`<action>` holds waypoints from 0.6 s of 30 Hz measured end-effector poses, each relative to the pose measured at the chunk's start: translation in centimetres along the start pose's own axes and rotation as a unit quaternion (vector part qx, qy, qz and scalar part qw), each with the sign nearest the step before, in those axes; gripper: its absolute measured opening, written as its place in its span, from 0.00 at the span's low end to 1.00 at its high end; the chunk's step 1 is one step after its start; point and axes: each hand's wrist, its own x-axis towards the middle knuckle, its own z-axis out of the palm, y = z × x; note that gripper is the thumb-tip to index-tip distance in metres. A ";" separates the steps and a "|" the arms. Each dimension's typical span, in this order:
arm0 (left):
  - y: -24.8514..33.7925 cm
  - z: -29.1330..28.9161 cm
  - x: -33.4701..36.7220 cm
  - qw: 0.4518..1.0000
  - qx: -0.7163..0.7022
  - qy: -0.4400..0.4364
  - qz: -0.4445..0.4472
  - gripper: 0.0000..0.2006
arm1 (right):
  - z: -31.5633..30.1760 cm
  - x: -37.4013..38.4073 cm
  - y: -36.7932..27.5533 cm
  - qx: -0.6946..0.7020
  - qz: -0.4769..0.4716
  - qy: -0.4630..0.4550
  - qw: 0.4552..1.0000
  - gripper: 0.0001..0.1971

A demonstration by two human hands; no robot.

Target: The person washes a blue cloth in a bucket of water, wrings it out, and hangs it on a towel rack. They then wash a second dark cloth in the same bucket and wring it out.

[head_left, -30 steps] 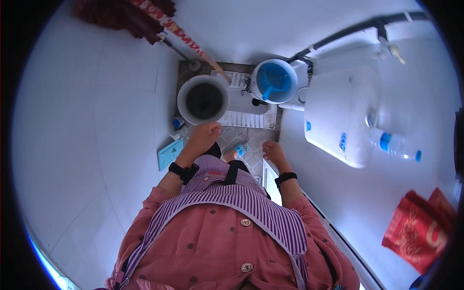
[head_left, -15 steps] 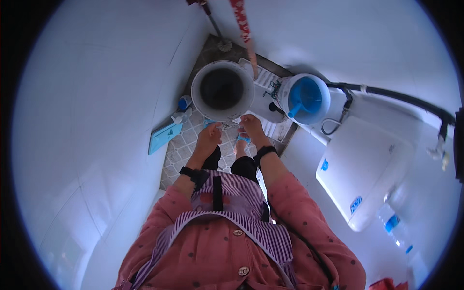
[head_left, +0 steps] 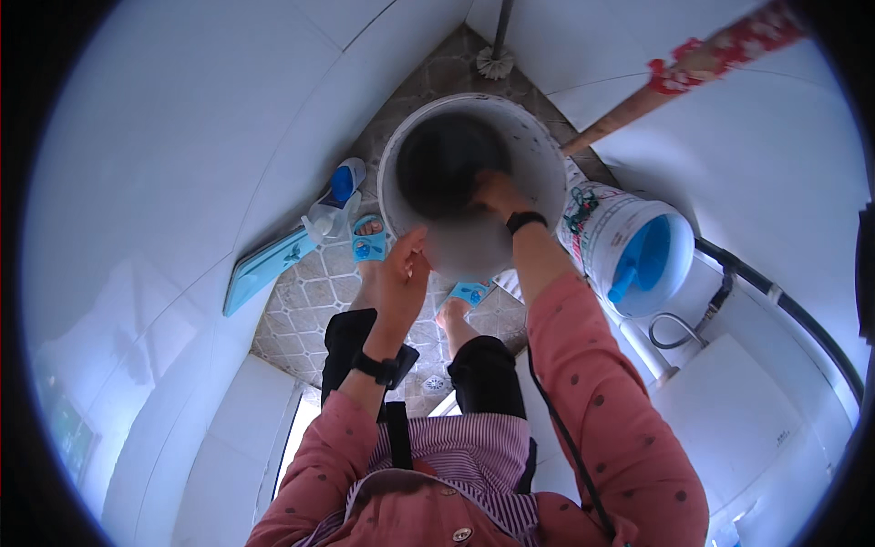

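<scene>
A large white bucket with a dark inside stands on the floor in front of me. My right hand reaches down into it. Its fingers fade into the dark, so what they touch is hidden. My left hand hovers by the bucket's near left rim, fingers loosely bent and apart. No object shows clearly in it, and contact with the rim cannot be made out. The bucket's near wall is blurred.
To the right stands a white bucket holding a blue dipper. A wooden pole wrapped in red cloth leans behind. A mop head sits in the corner. Along the left wall are a turquoise board and a blue-and-white container.
I have bent closer to the large bucket. My right hand has gone from in front of its rim to inside it. My left hand stays near the rim.
</scene>
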 end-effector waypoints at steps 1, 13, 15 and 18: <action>-0.2 -0.1 -0.2 1.000 -0.005 -0.003 0.009 0.15 | -0.7 1.8 1.1 0.050 0.045 -0.028 0.997 0.22; -2.0 0.0 1.0 0.996 -0.085 -0.011 -0.001 0.18 | 0.9 0.9 -9.5 0.284 0.208 -0.110 0.929 0.31; -2.4 1.0 1.7 0.992 -0.120 0.033 -0.034 0.23 | -3.5 -2.3 -12.2 0.357 0.273 -0.075 0.890 0.25; -3.0 1.5 3.4 0.993 -0.077 0.028 -0.087 0.29 | -9.1 -7.8 -16.2 0.354 0.184 -0.082 0.913 0.14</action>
